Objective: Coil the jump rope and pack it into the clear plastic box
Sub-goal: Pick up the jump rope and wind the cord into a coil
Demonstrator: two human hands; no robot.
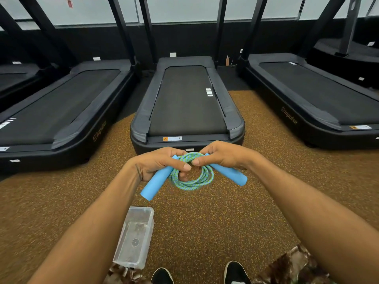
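The jump rope (194, 181) is a blue-green braided cord wound into a small coil, with two light blue foam handles. My left hand (160, 162) grips the coil's top together with the left handle (156, 182), which slants down to the left. My right hand (221, 155) pinches the coil from the right and holds the right handle (231, 174). Both hands meet thumb to thumb above the floor. The clear plastic box (136, 236) lies empty on the floor below my left forearm, without a lid.
Brown speckled rubber floor (205, 222) spreads under my hands. Three black treadmills stand ahead, the middle one (186, 103) just beyond my hands. My black shoes (235, 271) and camouflage trousers show at the bottom edge.
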